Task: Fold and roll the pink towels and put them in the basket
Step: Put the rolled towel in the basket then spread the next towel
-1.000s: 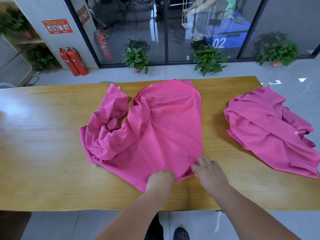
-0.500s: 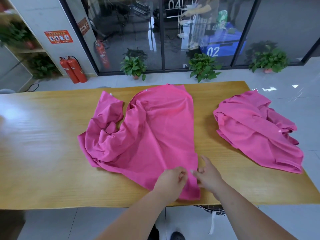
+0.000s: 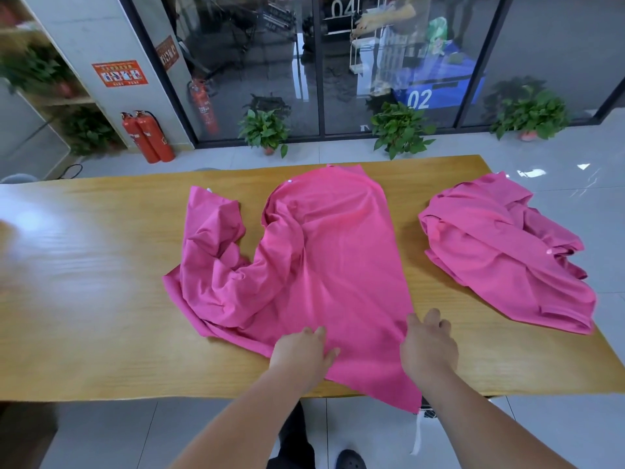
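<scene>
Left hand (image 3: 302, 355) and right hand (image 3: 427, 346) lie flat on the towel (image 3: 331, 265) at the surface's (image 3: 101, 299) near edge, fingers (image 3: 313, 332) loose and gripping nothing. I'd flatten that bunched-up half first, then fold.

White numerals "04" stand high on the dark glass door (image 3: 340, 8). A white "02" stands on the blue panel (image 3: 439, 88) behind the glass. The red rectangular notice (image 3: 120, 73) on the grey pillar (image 3: 84, 32) and the labels of the red fire extinguishers (image 3: 148, 137) carry print too small to read.
</scene>
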Demonstrator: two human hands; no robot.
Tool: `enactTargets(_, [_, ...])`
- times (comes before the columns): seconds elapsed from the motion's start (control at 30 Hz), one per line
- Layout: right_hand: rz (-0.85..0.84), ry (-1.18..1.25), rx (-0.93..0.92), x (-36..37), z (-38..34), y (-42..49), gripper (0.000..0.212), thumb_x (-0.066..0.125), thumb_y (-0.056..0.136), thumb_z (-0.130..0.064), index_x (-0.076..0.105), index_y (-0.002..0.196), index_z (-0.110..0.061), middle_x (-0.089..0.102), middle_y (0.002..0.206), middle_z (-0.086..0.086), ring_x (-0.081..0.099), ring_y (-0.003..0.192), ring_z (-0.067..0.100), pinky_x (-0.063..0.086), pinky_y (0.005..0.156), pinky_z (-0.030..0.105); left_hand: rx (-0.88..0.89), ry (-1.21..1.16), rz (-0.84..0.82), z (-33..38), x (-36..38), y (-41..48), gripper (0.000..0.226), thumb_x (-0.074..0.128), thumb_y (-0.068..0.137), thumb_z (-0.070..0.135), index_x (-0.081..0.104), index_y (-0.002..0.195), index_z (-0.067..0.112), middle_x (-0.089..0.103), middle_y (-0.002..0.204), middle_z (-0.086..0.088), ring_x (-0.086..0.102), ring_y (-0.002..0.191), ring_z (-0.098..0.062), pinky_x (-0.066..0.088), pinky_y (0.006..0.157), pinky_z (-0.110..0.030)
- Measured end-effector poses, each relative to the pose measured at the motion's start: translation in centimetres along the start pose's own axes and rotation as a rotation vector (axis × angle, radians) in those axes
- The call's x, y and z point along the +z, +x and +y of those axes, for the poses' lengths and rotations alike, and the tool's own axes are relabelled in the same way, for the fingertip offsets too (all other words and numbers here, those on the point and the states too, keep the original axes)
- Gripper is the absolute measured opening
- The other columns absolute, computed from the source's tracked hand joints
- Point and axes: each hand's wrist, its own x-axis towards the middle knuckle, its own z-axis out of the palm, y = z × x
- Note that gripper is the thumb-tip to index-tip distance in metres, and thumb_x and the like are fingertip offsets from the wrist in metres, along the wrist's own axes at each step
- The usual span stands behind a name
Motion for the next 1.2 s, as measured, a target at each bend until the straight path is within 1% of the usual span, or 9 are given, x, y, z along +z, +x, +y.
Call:
enactTargets(0.1, [0.102,0.021,-0.221,-0.5,-1.6,0.1,0.057,0.059,0.096,-0.035,0.042,0.150,-0.029,0.029,0.154,0.004,0.036,0.135,0.027,0.047,0.102,0.040,-0.010,0.028,0.126,0.0,0.1,0.4,0.045,0.037,0.107,0.053,0.049,0.136,0.021,0.056,0.130,-0.005,0.057,0.117,-0.029,0.047,0.094,-0.045])
enactTargets(0.2, [-0.126,0.073,-0.451,0.2,-3.2,-0.2,0.070,0.050,0.103,-0.048,0.019,0.163,-0.031,0.020,0.168,0.005,0.024,0.151,0.032,0.040,0.117,0.047,-0.082,0.104,0.068,-0.8,0.4,0.8,0.049,0.045,0.106,0.045,0.041,0.147,0.020,0.045,0.144,-0.010,0.047,0.130,-0.034,0.041,0.107,-0.051])
enactTargets(0.3, [-0.231,-0.008,-0.421,1.1,-3.5,-0.4,0.080,0.043,0.104,-0.059,0.007,0.166,-0.024,0.010,0.172,0.006,0.011,0.157,0.038,0.032,0.123,0.052,-0.154,0.108,-0.055,-1.3,0.8,0.5,0.052,0.046,0.106,0.048,0.039,0.147,0.017,0.045,0.141,-0.014,0.048,0.126,-0.037,0.047,0.101,-0.051])
enactTargets(0.47, [-0.232,-0.028,-0.208,0.6,-2.9,1.0,0.077,0.030,0.104,-0.067,0.024,0.162,-0.018,0.015,0.171,0.009,0.020,0.153,0.045,0.037,0.118,0.056,-0.028,-0.019,-0.039,-1.3,0.4,0.2,0.048,0.041,0.106,0.054,0.044,0.139,0.019,0.058,0.123,-0.011,0.062,0.108,-0.035,0.050,0.080,-0.043])
enactTargets(0.63, [-0.240,-0.103,-0.122,-1.5,-4.8,1.8,0.072,0.026,0.102,-0.070,0.041,0.152,-0.021,0.039,0.156,0.011,0.038,0.140,0.043,0.043,0.107,0.062,-0.001,-0.173,0.124,-3.1,-0.9,-0.4,0.042,0.041,0.106,0.048,0.049,0.140,0.025,0.062,0.124,-0.002,0.064,0.109,-0.029,0.053,0.087,-0.043])
enactTargets(0.73, [-0.170,-0.140,-0.181,-2.8,-7.4,1.8,0.066,0.028,0.102,-0.068,0.048,0.146,-0.023,0.046,0.147,0.007,0.041,0.136,0.037,0.045,0.104,0.058,0.018,-0.168,0.293,-5.6,-1.7,-0.7,0.037,0.043,0.104,0.040,0.054,0.137,0.026,0.061,0.124,0.004,0.058,0.114,-0.022,0.049,0.095,-0.038])
enactTargets(0.93, [-0.010,-0.099,-0.373,-4.5,-15.7,1.7,0.053,0.036,0.105,-0.061,0.048,0.143,-0.025,0.047,0.139,0.005,0.045,0.129,0.030,0.050,0.098,0.051,0.027,-0.149,0.556,-12.6,-4.1,0.3,0.031,0.047,0.099,0.029,0.065,0.124,0.025,0.064,0.118,0.006,0.058,0.110,-0.019,0.051,0.094,-0.039])
enactTargets(1.07, [0.081,0.003,-0.534,-5.3,-22.1,2.3,0.049,0.043,0.105,-0.052,0.043,0.149,-0.031,0.044,0.147,0.003,0.046,0.131,0.029,0.051,0.099,0.048,0.026,-0.145,0.568,-18.0,-5.8,1.6,0.032,0.048,0.100,0.028,0.064,0.127,0.027,0.064,0.120,0.008,0.057,0.114,-0.018,0.051,0.093,-0.039])
enactTargets(1.2, [0.026,0.166,-0.647,-5.8,-27.5,2.9,0.051,0.053,0.103,-0.044,0.044,0.153,-0.033,0.044,0.153,-0.002,0.042,0.135,0.026,0.045,0.109,0.043,0.021,-0.089,0.477,-23.5,-6.8,3.5,0.040,0.049,0.102,0.022,0.056,0.140,0.028,0.058,0.141,0.008,0.050,0.136,-0.019,0.039,0.112,-0.037])
